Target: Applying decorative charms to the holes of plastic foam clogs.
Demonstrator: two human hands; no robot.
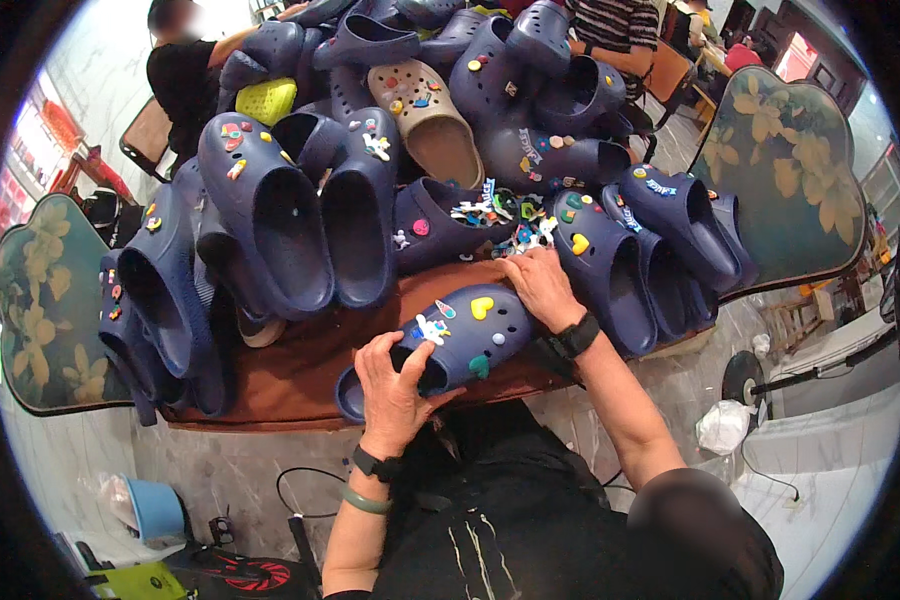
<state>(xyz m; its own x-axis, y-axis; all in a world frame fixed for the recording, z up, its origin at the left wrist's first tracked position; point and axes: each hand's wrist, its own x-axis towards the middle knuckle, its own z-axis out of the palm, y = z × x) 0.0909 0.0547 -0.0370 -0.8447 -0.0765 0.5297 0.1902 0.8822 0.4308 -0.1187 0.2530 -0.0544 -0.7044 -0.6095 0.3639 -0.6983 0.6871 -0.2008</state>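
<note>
A dark blue foam clog (500, 345) lies near the front edge of the brown-covered table, its toe pointing right. On its upper sit a yellow heart charm (482, 307), a green heart charm (479, 366) and a white figure charm (431, 330). My left hand (393, 385) is closed around the clog's opening, thumb and fingers on its rim. Beyond the toe, my right hand (540, 285) reaches to a heap of small colorful shoe charms (530, 236). Its fingers are bent together at the heap's near edge; what they hold, if anything, is hidden.
Dark blue clogs (290, 235) are piled across the table, with a beige clog (425, 110) and a lime-green one (267, 101) among them. Decorated clogs (620, 260) stand right of my right hand. Floral chair backs (785, 175) flank the table. Other people sit beyond.
</note>
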